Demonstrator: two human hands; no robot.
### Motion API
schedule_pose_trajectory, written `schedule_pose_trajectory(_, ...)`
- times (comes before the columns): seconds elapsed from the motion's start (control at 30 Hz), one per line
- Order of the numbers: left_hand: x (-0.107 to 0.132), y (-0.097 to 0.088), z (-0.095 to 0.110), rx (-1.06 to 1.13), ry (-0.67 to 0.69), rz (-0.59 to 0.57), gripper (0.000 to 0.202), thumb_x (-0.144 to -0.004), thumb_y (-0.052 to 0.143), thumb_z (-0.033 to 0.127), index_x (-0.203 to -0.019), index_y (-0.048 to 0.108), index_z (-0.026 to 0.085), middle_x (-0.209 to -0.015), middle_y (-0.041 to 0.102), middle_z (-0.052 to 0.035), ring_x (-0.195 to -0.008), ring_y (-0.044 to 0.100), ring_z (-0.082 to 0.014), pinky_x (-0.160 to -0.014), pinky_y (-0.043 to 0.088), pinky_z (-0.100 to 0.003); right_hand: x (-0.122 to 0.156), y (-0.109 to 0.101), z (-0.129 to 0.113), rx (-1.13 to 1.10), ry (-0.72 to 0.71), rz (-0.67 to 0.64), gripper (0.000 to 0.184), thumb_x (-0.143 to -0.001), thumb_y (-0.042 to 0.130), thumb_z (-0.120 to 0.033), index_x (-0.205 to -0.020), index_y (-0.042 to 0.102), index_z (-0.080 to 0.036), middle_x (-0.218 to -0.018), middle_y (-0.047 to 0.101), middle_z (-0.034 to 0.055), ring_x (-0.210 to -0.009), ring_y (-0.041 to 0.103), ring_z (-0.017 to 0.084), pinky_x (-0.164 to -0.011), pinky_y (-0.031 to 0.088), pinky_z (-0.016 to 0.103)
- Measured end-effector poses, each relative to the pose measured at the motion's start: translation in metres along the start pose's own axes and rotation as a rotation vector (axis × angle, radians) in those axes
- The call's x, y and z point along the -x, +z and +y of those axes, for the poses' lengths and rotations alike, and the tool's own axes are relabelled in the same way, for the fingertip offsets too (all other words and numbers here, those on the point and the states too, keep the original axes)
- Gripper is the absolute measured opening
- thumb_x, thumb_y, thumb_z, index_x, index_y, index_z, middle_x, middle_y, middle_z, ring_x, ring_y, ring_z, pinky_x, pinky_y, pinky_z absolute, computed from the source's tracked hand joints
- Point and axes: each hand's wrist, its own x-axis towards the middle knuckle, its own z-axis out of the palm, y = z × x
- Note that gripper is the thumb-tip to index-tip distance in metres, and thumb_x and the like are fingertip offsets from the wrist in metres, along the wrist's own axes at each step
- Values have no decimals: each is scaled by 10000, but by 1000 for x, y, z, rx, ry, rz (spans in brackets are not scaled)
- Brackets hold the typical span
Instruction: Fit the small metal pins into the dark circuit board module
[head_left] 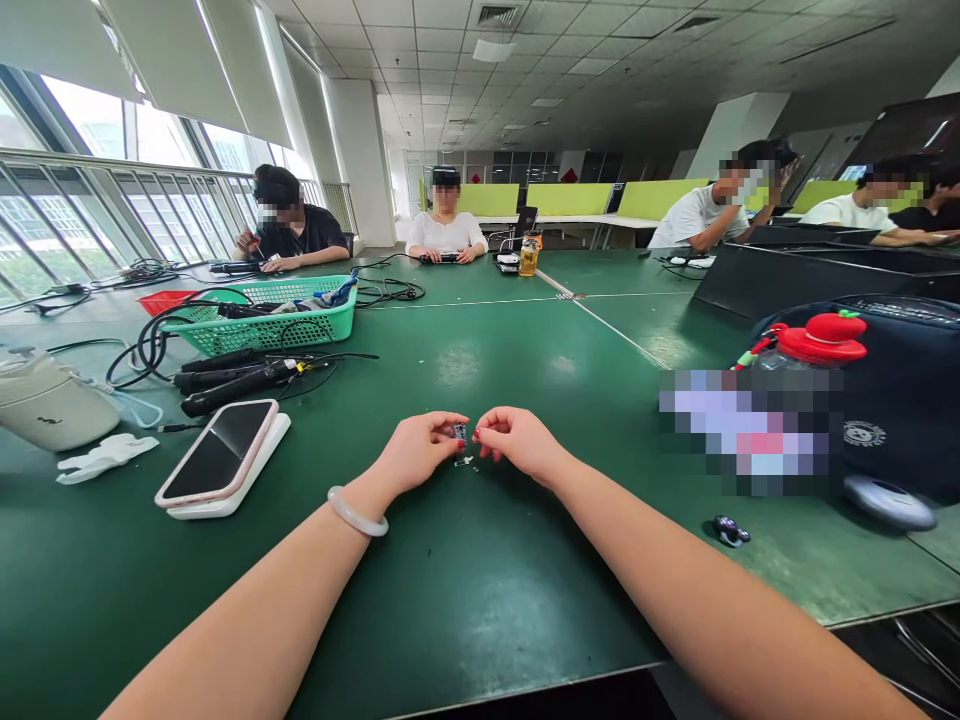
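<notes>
Between the thumb and fingers of my left hand is a small circuit board, held upright just above the table. My right hand is beside it on the right, thumb and forefinger pinched together close to the board's edge. Whatever sits in that pinch is too small to make out. Below the fingertips, a few tiny pale parts lie on the green table. A pale bangle circles my left wrist.
Left of my arms lie a phone on a white box, a crumpled tissue, black cabled tools and a green basket. To the right are small dark earbuds, a grey case and a backpack. Several people sit beyond.
</notes>
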Motion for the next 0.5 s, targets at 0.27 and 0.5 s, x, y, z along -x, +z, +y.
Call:
schedule_pose_trajectory(0.27,2,0,3,-18,11,-4,400,-714,632,255,-1106,638,171,-846,691,-47,-732,643,-159,-719,511,-286,1,-5,-1,-159,13,-2,93,-665,628,-228,-700,604,-145,-593,597,-6,-574,553,90,-524,424,195)
schedule_pose_trajectory(0.5,2,-2,5,-78,35,8,402,-722,621,284,-1110,646,177,-785,682,-30,-687,613,-149,-704,495,-280,2,-4,-2,-184,20,-3,100,-650,635,-219,-720,623,-150,-564,597,-17,-536,541,86,-509,411,205)
